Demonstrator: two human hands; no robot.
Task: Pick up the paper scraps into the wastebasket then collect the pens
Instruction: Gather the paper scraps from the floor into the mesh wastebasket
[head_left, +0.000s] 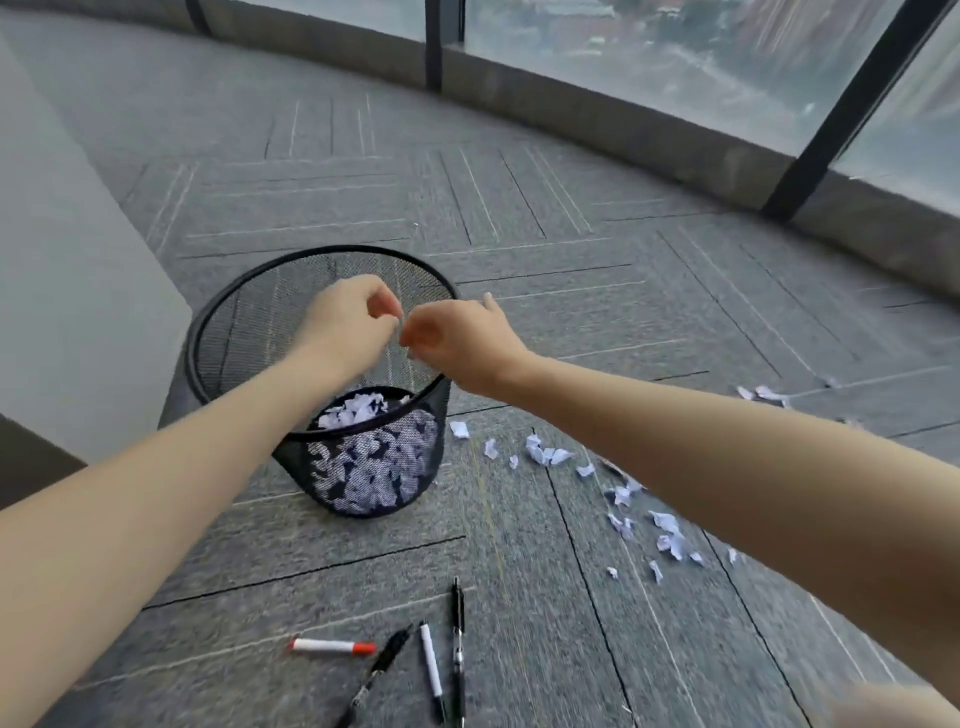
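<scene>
One head-worn view looks steeply down at the carpet (519, 545).

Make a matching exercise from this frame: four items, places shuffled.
Items:
1. wastebasket
2. loose paper scraps
3. red-and-white marker
4. both hands, left hand and right hand

Places:
A. on the carpet right of the basket
B. over the basket's open top
C. leftmost of the pens near the bottom edge
D. on the carpet left of centre, holding scraps

Pairs: 1-D, 2-A, 3-C, 4-B
</scene>
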